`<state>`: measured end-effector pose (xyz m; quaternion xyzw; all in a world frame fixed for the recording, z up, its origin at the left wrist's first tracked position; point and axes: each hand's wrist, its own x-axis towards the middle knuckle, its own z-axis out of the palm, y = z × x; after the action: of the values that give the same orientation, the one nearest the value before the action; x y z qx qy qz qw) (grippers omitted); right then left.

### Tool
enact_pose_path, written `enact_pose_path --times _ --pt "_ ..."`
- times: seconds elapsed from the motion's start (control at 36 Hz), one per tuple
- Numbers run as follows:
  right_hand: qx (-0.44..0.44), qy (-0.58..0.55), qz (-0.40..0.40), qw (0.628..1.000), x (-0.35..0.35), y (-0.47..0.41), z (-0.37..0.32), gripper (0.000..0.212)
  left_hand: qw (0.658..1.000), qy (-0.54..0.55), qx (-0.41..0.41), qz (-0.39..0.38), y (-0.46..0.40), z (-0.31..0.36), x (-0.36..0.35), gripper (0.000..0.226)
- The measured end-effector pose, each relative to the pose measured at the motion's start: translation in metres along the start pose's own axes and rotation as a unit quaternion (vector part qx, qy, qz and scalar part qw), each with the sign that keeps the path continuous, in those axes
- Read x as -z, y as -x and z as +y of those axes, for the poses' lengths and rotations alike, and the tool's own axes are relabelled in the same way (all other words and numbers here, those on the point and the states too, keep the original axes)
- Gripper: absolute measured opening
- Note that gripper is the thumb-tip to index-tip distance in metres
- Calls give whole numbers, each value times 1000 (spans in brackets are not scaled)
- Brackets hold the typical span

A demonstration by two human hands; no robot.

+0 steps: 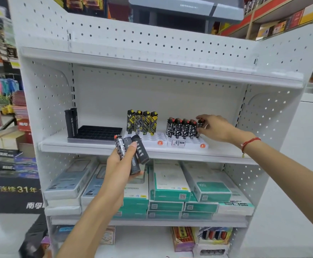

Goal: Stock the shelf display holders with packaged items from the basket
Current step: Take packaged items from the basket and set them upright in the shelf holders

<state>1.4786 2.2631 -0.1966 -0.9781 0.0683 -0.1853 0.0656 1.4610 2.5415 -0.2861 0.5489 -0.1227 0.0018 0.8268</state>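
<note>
Setting: a white pegboard shelf unit [114,148] in a shop, seen from above the person's hands.
Middle shelf, left: a black display holder [98,134] with a grid of open slots; two tall black packaged items [71,122] stand upright at its back left corner.
Middle shelf, centre: a white display holder [152,139] with a back row of four yellow-and-black packaged items [142,122], upright and side by side.
Middle shelf, right: a second white display holder [187,143] just beside the first, carrying a back row of black-and-white patterned items [181,128].
Right hand [214,128]: reaches in from the right; its fingers pinch one black-and-white item [200,123] at the right end of that row, held upright. Whether it sits in a slot cannot be told.
Left hand [120,162]: raised in front of the shelf edge, fingers curled around a bunch of three items [131,151], two plain black with white lettering and one patterned, tilted.
Wrist: a red string bracelet [249,143] on the right arm.
Lower shelf: stacked teal-and-white boxes [168,185] and grey boxes [68,181].
Floor, left: a black carton [12,183] with yellow lettering.
</note>
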Motion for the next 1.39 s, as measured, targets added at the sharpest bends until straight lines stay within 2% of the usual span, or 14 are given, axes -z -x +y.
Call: enact_pose_path --times 0.14,0.25,0.31,0.36,0.39,0.44,0.53,0.61,0.72,0.83,0.92,1.03,1.25,1.39 --pt "-20 1 -65 998 -6 -1 -9 55 1000 -1 3 -5 1 -1 -2 4" --pt "-31 -27 -100 994 0 2 -8 76 1000 -21 9 -16 5 -1 -5 4" --pt "-10 -14 12 1000 3 11 -13 77 999 -37 4 -31 8 -1 -7 7" --pt "13 -59 175 983 3 30 -31 56 997 -54 -9 -47 10 -1 -9 14" --pt "25 -109 215 970 2 42 -46 41 996 -64 -18 -54 11 -1 -10 17" --pt "36 -231 163 958 -1 66 -75 18 993 -88 -47 -58 12 -2 -13 19" --pt "1 -367 -68 928 -11 89 -110 19 987 -116 -96 -62 13 -4 -17 19" --pt "-5 -425 -141 894 -23 92 -121 18 980 -139 -121 -71 14 -3 -18 21" --pt "-3 -458 -155 875 -23 84 -130 21 980 -140 -131 -58 13 3 -9 19" --pt "12 -527 -127 840 -16 63 -155 18 981 -137 -133 22 6 17 9 21" --pt "27 -518 -77 852 -16 40 -183 18 983 -111 -113 96 -4 28 35 17" --pt "31 -514 -40 856 -30 4 -225 33 983 -87 -86 136 -16 43 74 13" --pt "73 -461 15 884 -71 -47 -275 30 979 -60 -64 183 -32 49 120 52" --pt "68 -444 33 893 -87 -60 -283 26 981 -38 -60 180 -33 49 122 39"
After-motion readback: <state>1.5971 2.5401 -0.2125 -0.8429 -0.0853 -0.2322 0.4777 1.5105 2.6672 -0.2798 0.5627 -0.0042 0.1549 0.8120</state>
